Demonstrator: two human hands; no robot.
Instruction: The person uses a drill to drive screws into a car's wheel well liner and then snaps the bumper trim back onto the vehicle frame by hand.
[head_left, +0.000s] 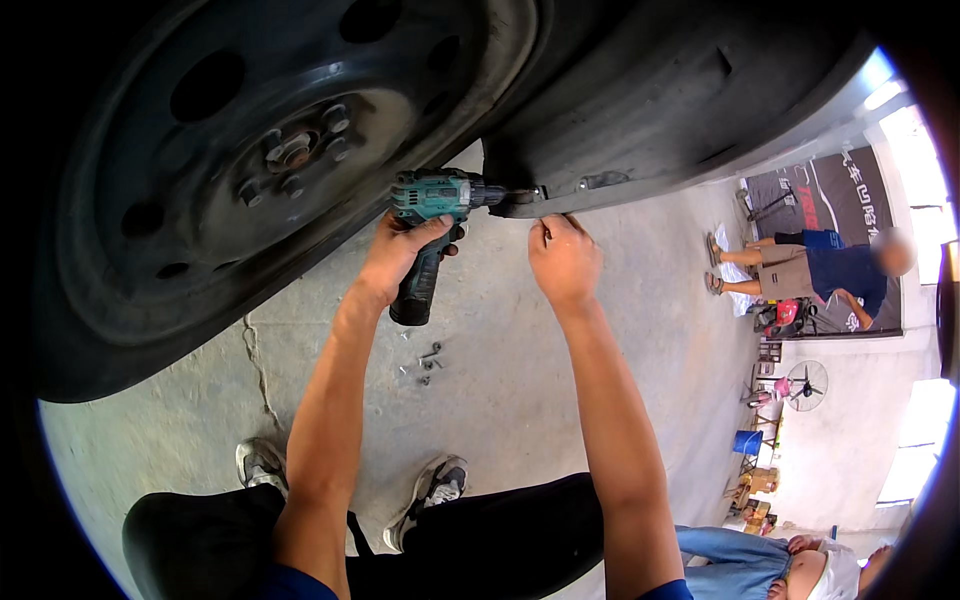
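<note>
Cordless drill (430,195) is clasped by left hand (393,256) to point its bit (518,191) along wheel-arch liner (640,110) — right hand (566,264) curled closed, contents unclear.

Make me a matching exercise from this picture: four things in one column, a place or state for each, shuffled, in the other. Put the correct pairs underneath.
Things
1. Cordless drill
2. Loose fasteners
3. Right hand
4. Wheel

Places and states
A. Curled closed at the lower edge of the black panel
B. Large and round, at the picture's upper left
C. Lying on the concrete floor
D. Teal and black, held by the left hand

Pairs: 1-D, 2-C, 3-A, 4-B
</note>
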